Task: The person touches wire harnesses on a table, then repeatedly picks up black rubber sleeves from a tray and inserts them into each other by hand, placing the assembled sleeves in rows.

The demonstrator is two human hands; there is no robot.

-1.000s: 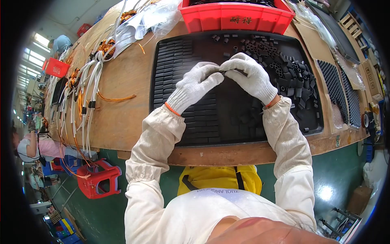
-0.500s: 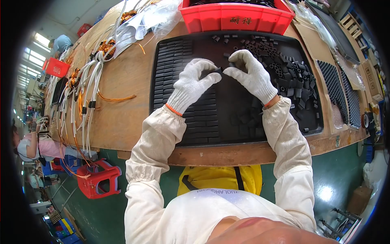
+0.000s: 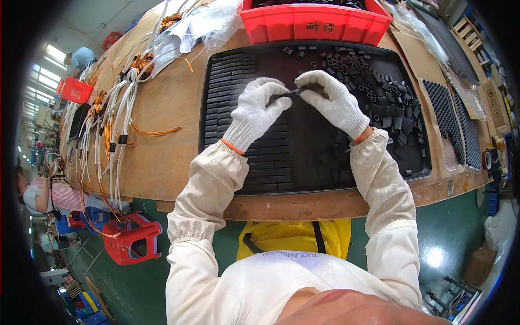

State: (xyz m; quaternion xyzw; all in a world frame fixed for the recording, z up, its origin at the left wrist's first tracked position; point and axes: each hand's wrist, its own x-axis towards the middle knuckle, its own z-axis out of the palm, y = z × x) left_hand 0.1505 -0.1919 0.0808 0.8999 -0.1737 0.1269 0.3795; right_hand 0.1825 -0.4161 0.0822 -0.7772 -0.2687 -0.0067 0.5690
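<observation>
over the middle of a wide, shallow black tray [image 3: 300,146] with a raised rim, my left hand [image 3: 255,107] and my right hand [image 3: 335,103], both in white knitted gloves, are held close, fingertips almost meeting. between them is a small black tubular piece [image 3: 294,93], pinched by my left thumb and fingers at one end and by my right at the other. my fingertips cover much of it, so i can't make out whether it is one part or two end to end.

on the tray's left lie tight rows of slim black cylinders [image 3: 227,81], partly hidden under my left glove and wrist. on the right is a loose scatter of short black tubes [image 3: 374,89], some on end with round openings showing; near my right sleeve they blend into the dark tray.

beyond the tray, a red plastic bin [image 3: 319,26] is cut off by the top edge, its dark contents hard to tell. left along the brown wooden table [image 3: 157,111] are white cables with orange copper coils [image 3: 142,64]. a yellow fabric bag [image 3: 290,237] with black straps is partly behind my pale shirt.
</observation>
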